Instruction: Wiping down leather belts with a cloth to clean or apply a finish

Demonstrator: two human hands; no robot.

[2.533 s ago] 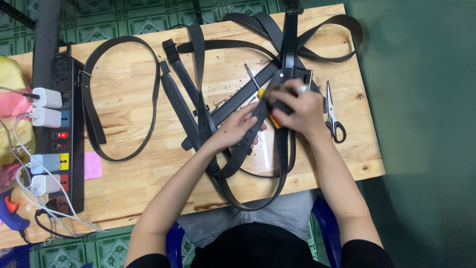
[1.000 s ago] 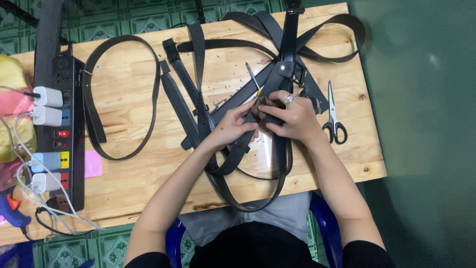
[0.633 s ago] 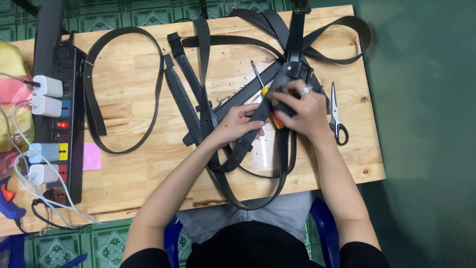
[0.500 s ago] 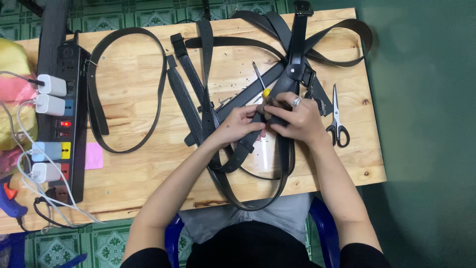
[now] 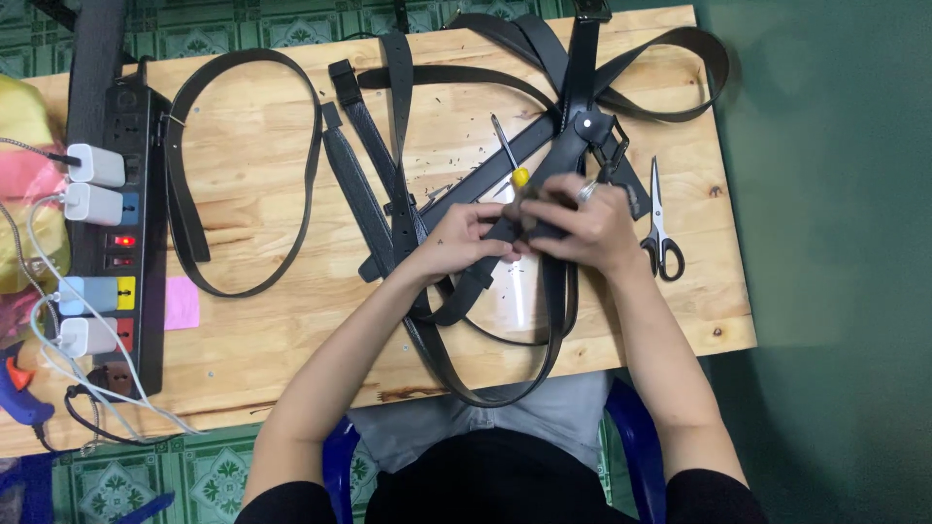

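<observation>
While a black leather strap [image 5: 505, 229] is pinched closed between the left hand [image 5: 466, 239] and right hand [image 5: 581, 225], scissors [image 5: 661, 221] are seen just right of it, a screwdriver [image 5: 508, 157] just above.

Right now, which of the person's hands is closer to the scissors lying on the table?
The right hand. It rests on the black strap just left of the scissors, not touching them. The left hand is farther off, on the other side of the right hand.
</observation>
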